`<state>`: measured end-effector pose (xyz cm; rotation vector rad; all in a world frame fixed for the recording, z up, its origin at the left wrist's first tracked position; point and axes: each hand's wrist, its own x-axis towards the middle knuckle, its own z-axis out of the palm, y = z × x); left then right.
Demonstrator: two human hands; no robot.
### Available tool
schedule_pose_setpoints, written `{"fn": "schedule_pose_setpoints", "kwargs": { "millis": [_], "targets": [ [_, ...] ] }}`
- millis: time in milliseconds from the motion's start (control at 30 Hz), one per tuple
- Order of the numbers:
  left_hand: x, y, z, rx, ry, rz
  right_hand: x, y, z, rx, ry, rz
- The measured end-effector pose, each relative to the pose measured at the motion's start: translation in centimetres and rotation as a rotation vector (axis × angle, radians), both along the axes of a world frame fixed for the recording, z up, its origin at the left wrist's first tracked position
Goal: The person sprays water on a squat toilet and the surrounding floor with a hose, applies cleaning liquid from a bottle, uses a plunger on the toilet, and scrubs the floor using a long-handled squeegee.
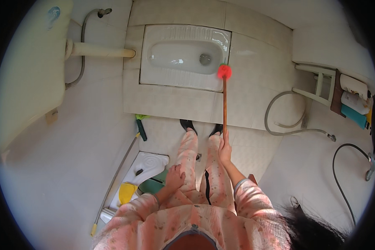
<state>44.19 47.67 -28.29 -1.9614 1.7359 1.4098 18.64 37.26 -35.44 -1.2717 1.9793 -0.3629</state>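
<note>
My right hand [225,151] is closed round the lower end of a long wooden handle. This toilet brush [225,100] points away from me, and its round red bristle head lies over the right front corner of a white squat toilet [177,79]. Whether the bristles touch the rim I cannot tell. My left hand [176,178] rests on my left thigh with its fingers spread out, holding nothing. The toilet pan is set into a raised tiled step, its drain hole toward the right.
A squeegee [141,130] leans along the left wall beside a white basin-like piece [148,166], a yellow scoop [127,192] and a green bin [153,186]. A grey hose [267,111] curls at right near a stool-like rack [321,83] with bottles. A pipe [102,50] enters the step.
</note>
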Motion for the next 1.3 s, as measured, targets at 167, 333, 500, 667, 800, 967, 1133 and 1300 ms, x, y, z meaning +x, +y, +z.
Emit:
{"fn": "schedule_pose_setpoints", "kwargs": {
  "millis": [167,333,500,667,800,967,1133,1300],
  "targets": [
    [0.1,0.5,-0.5,0.053,-0.006,0.002,-0.8,-4.2,0.1,0.204,-0.034,-0.043],
    [-0.4,1.0,0.3,0.030,-0.015,0.074,0.9,6.4,2.2,0.144,-0.098,0.038],
    [-0.7,1.4,-0.2,-0.013,0.003,0.050,6.2,-3.2,-1.1,0.212,-0.051,0.432],
    [-0.9,2.3,-0.3,0.002,0.004,0.098,2.1,-8.9,-1.8,0.270,0.066,0.604],
    [-0.8,2.8,0.1,-0.018,0.010,0.193,-11.0,-0.5,2.2,0.461,0.184,0.678],
    [-0.5,2.9,0.4,-0.017,0.012,0.211,-3.5,-2.3,2.1,0.393,0.010,0.561],
    [-0.4,2.7,-0.8,-0.037,0.053,0.178,6.5,-9.4,-2.3,0.303,0.024,0.754],
    [-0.5,3.1,0.0,-0.034,0.007,0.219,-9.4,0.9,2.6,0.451,0.144,0.572]
  ]
}}
